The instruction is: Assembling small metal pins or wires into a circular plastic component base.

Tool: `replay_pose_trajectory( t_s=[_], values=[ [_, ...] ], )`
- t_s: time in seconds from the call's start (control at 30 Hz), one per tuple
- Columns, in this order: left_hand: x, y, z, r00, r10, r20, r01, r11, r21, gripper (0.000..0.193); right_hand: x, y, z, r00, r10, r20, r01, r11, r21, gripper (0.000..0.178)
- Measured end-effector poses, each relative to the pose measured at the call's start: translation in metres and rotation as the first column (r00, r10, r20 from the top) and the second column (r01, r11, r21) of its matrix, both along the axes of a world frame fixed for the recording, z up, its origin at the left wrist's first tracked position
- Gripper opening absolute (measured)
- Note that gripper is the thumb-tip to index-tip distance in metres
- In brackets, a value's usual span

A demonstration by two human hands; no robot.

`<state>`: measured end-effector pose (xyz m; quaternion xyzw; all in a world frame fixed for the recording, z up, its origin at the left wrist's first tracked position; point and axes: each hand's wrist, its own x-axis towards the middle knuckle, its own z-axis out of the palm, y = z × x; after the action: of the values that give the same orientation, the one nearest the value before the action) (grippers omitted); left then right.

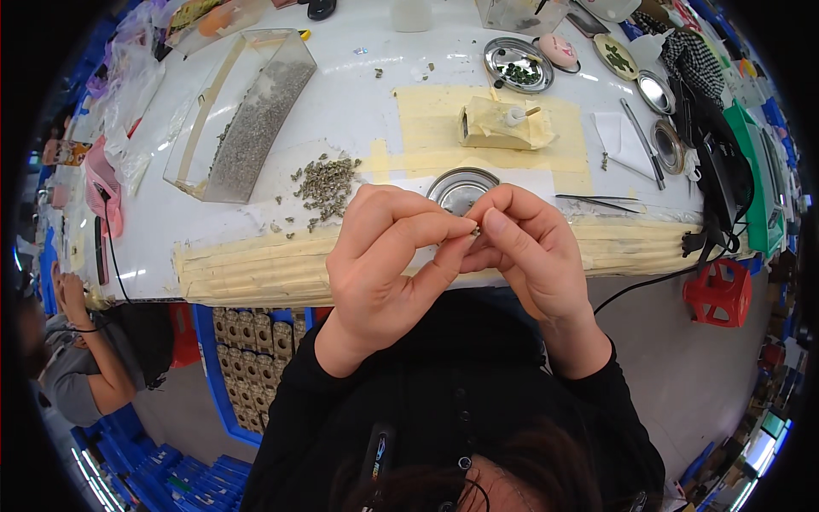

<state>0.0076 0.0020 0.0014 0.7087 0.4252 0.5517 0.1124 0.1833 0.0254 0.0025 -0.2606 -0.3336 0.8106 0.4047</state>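
Note:
My left hand (388, 256) and my right hand (533, 247) meet over the table's front edge, fingertips pinched together. Between them sits a tiny metallic part (476, 231), mostly covered by the fingers; its exact kind is too small to make out. Just behind my hands lies a round metal dish (461, 183), partly hidden by them. To the left of the dish is a loose pile of small grey-brown metal parts (328, 183). Black tweezers (597, 200) rest on the table to the right of my right hand.
A clear box of small parts (260, 128) lies far left. Behind the dish stands a taped block (505, 125) with a peg. A metal dish of dark green pieces (519, 72) is farther back. Below the table are a blue tray (207, 341) and a red stool (718, 294). Another person (94, 367) sits left.

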Motion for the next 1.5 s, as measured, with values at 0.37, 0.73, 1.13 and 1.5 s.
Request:
replay_pose_trajectory(
  t_s=[0.37,0.73,1.13,1.5],
  values=[
    [0.0016,-0.0014,-0.0001,0.985,0.095,-0.144,-0.082,0.992,0.094,0.022,-0.0051,-0.0079,-0.0053,0.946,-0.236,0.222,0.124,0.896,0.426,0.01],
    [-0.0006,-0.0016,0.0022,0.998,0.022,-0.052,-0.022,1.0,0.005,0.023,0.0014,-0.003,0.0012,0.994,-0.047,0.097,0.032,0.988,0.149,0.013],
    [0.0022,0.0005,0.0014,0.999,0.004,0.033,-0.004,1.0,-0.001,0.023,0.0009,0.0007,-0.0008,0.998,0.063,0.02,-0.064,0.995,0.071,0.016],
    [0.0011,-0.0008,0.0031,0.984,0.081,-0.159,-0.073,0.996,0.054,0.026,-0.0038,-0.0057,-0.0034,0.883,-0.294,0.366,0.032,0.815,0.578,0.009]
  ],
)
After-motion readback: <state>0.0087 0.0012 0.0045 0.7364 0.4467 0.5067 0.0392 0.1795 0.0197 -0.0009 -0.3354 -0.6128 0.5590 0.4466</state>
